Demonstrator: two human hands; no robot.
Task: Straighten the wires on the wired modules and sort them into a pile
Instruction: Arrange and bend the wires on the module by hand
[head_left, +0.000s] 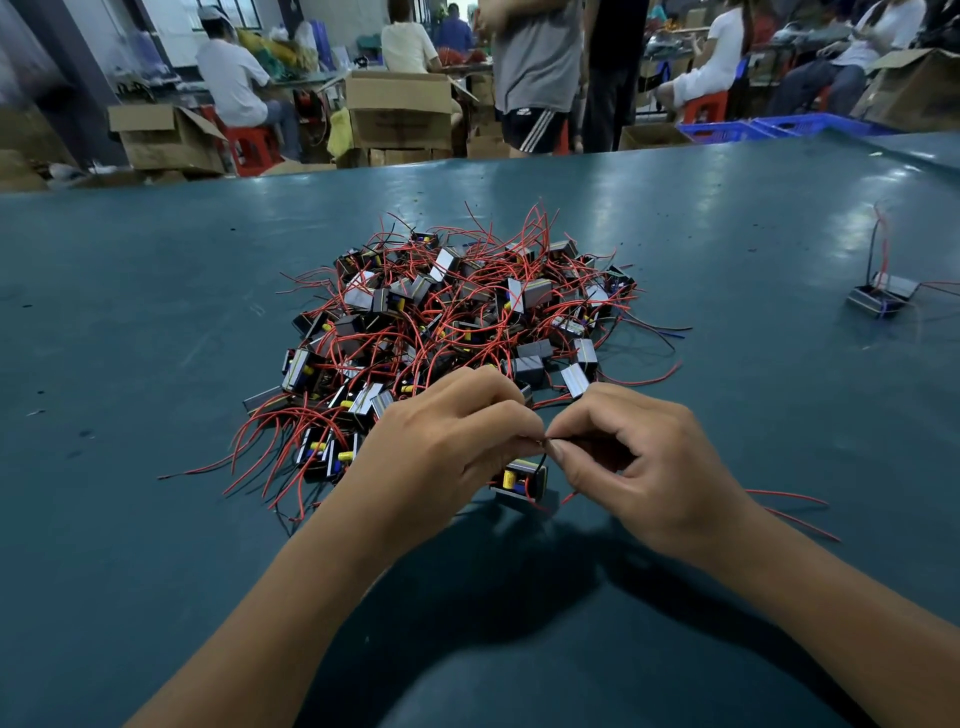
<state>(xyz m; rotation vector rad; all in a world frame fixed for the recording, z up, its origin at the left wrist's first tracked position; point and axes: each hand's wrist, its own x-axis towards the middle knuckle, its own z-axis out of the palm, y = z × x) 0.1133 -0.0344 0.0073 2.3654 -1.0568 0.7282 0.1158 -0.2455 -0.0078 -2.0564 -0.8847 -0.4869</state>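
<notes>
Two pinching grips, left hand (441, 441) and right hand (639, 457), on black wire (541, 462), module (519, 480) dangling just below.

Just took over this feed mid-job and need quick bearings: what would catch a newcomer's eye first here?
The big tangled heap of modules with red wires, mid-table on the teal table. Just in front of it, the left hand and right hand pinch the wires of one module between them. Far right, a small sorted pile sits apart.
</notes>
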